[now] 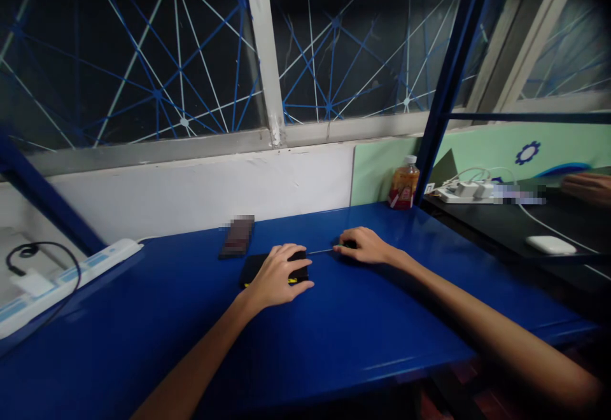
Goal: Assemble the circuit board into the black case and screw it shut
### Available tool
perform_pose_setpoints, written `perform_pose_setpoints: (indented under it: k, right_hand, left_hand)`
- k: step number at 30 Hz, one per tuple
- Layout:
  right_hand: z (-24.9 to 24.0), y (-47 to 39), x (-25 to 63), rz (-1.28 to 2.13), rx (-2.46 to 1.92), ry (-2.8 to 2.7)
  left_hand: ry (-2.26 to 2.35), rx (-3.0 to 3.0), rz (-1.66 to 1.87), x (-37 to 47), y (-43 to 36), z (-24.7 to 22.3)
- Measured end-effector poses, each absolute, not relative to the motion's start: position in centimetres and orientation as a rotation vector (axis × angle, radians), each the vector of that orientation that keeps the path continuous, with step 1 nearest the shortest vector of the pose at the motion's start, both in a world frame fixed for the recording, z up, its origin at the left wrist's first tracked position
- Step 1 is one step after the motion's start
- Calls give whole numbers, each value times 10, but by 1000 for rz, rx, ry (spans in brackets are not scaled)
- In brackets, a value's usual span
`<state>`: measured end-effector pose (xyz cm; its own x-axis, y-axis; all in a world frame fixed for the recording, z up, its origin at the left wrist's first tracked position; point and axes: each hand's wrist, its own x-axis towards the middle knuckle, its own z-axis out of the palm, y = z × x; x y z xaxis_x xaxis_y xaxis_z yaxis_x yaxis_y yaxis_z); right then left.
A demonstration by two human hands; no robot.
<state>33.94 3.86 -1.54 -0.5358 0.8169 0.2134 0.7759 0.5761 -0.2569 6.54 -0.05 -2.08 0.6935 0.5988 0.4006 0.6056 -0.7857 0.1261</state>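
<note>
My left hand lies over a flat black case with yellow marks along its near edge. Its fingers are spread across the case, and the thumb reaches past the right end. Part of the case is hidden under the palm. To the right, my right hand is closed around the handle of what looks like a screwdriver. The thin metal shaft points left, its end close to the case. Most of the handle is hidden by the fingers; a bit of green and black shows.
A dark phone-like slab lies behind the case on the blue table. A drink bottle stands at the back right. A white power strip runs along the left. Another person's hand is above the black table at right.
</note>
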Motion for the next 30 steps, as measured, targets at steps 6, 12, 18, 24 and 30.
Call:
perform_pose_setpoints:
  k: [6,12,18,24,30]
  right_hand:
    - [-18,40,341,214,-1285,-2484]
    - [-18,41,343,226,-1282,-2434]
    - [-17,36,340,250,-1306,-2459]
    - [-18,38,341,145,-1258,-2552]
    - [-17,39,342,105,-1241,-2575]
  left_hand:
    - [-1019,-2871,-663,65,1,-22]
    - [-1029,-2873,-629,65,0,-22]
    - [-1035,-2869,-608,65,0,-21]
    - [-1039,-2865,-596,65,0,-22]
    - [-1025,-2854,-626,66,1,-22]
